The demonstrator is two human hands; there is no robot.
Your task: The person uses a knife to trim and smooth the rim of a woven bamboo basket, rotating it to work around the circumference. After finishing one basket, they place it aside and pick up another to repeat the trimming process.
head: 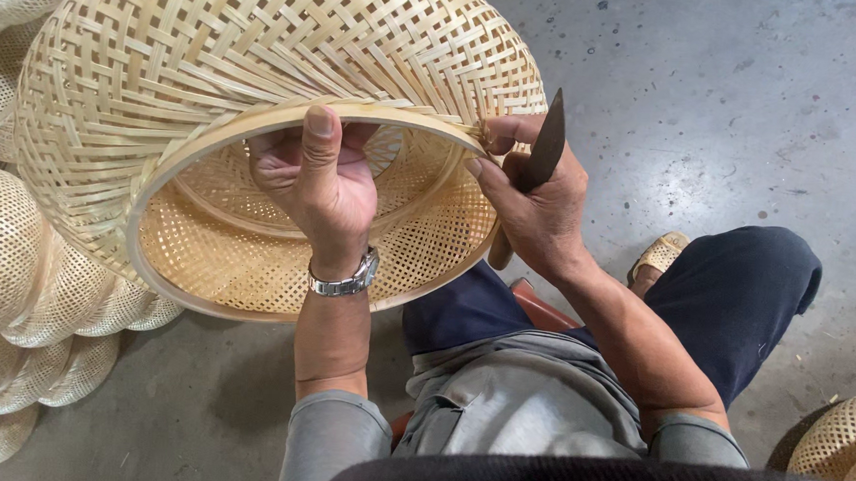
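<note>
- Both hands are busy on one large woven bamboo basket [260, 95], which is held tipped on its side over the person's lap, its open mouth facing the wearer.
- Left hand [319, 181] is closed over the basket's hoop rim [209, 131] at the top of the mouth, thumb lying on the outside of the rim and fingers curled inside; a metal wristwatch [346, 280] sits on that wrist.
- Right hand [537, 202] is closed around a dark-bladed knife [545, 149] whose blade points up and away, and its fingertips press the rim's right end where loose strip ends meet the hoop.
- Grey concrete floor [728, 110], stained and speckled, lies underneath, stretching off to the far right.
- Rows of finished woven baskets [16, 277] lie nested on the floor at the left, running from far to near, and more show at the far left corner behind the held basket.
- One more woven basket [842, 438] sits at the near right edge.
- Seated, the person wears grey sleeves and dark blue trousers [737, 296]; a red seat [541, 310] shows between the legs, and a tan woven sandal [660, 255] peeks out beside the right knee.
- Most of the far left floor is hidden by the big basket's body.
</note>
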